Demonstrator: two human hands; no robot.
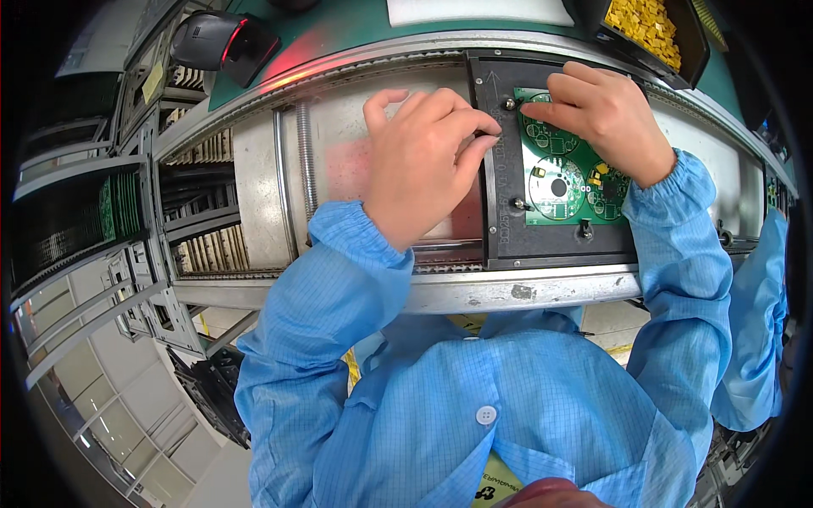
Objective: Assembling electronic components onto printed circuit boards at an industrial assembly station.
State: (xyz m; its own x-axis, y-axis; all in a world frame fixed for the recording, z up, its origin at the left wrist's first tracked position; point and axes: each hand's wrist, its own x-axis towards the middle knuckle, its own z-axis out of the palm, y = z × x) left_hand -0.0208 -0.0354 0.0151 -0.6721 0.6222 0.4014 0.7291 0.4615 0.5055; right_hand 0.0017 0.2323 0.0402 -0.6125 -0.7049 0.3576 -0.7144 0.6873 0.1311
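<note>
A green circuit board (552, 161) with round sections lies in a black carrier plate (506, 222), held by small dark clips (520, 204) around its edge. My right hand (605, 118) is over the board's upper part. Its index finger reaches left to the board's upper left corner, beside a clip there; the other fingers are curled, and its thumb and palm are hidden. To the left, my left hand (428, 161) hovers at the carrier's left edge, thumb and index finger pinched together. What they hold, if anything, is too small to name. Small yellow parts (598, 175) sit on the board.
A metal rail (449, 290) runs along the near side. At the back right stands a black bin (696, 51) of small yellow parts. A black device with a red light (222, 42) sits back left. Board racks (118, 207) stand left; another person's blue sleeve (758, 339) is at right.
</note>
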